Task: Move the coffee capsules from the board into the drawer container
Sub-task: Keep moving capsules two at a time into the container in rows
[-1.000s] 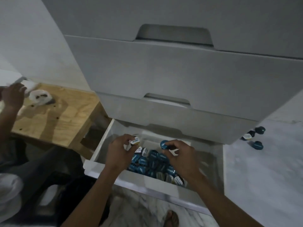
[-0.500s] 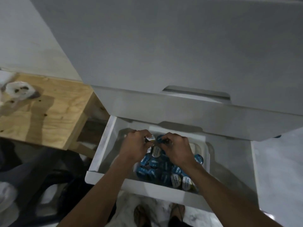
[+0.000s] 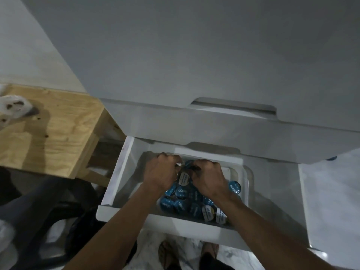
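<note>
The bottom drawer (image 3: 116,178) of a grey cabinet stands pulled out. Inside it a white container (image 3: 245,184) holds a heap of several coffee capsules (image 3: 183,192), most with blue lids, a few with white ones. Both my hands are down in the container over the far end of the heap. My left hand (image 3: 161,172) has its fingers curled round a capsule with a white edge. Close beside it, my right hand (image 3: 207,177) has its fingers curled round a blue capsule. The fingertips are partly hidden.
A plywood board (image 3: 50,129) lies to the left with a white crumpled bag (image 3: 13,106) on it. The closed upper drawers (image 3: 214,129) overhang the open one. A pale counter surface (image 3: 331,201) is on the right. My feet (image 3: 165,252) show below.
My view has tilted down and closer. Both hands have sunk lower into the container and come together, still holding their capsules. The loose capsules on the right surface have left the view.
</note>
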